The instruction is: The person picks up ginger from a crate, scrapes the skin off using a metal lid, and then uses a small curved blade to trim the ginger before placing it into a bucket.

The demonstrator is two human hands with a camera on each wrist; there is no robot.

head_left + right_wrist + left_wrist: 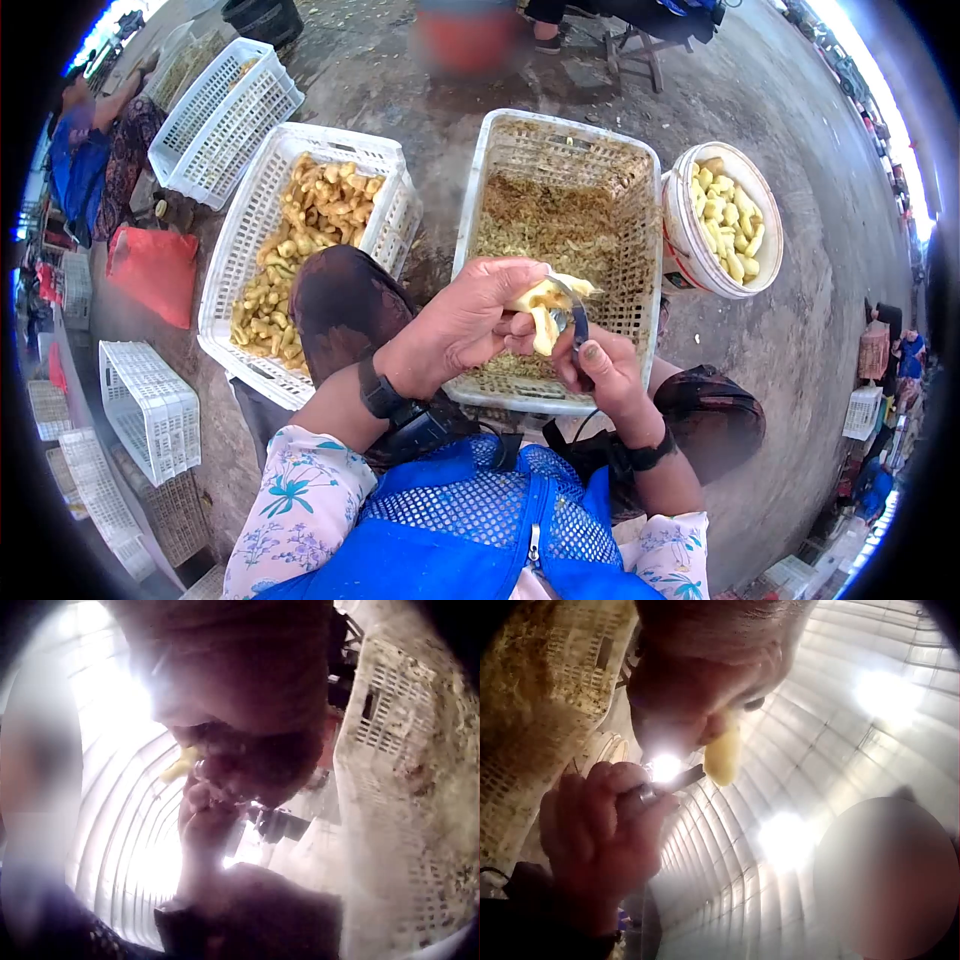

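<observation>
Over the middle crate [650,300], my left hand [475,315] grips a pale yellow piece of ginger [545,340] with knobbly branches. My right hand [610,375] holds a small blade with a dark handle [579,325], its metal edge against the ginger. The thumb of that hand lies near the handle. In the left wrist view one rounded ginger end [722,759] sticks out below the left hand, with the dark tool tip close beside it. The right wrist view is dim, and the right hand [255,761] hides most of the tool there.
Scraps and peelings [550,220] line the middle crate. At the left, a white crate [222,290] holds brown-skinned ginger [330,205]. A white bucket [680,235] of pale ginger [727,215] stands at the right. More crates [150,410] and a red bag [152,275] lie farther left.
</observation>
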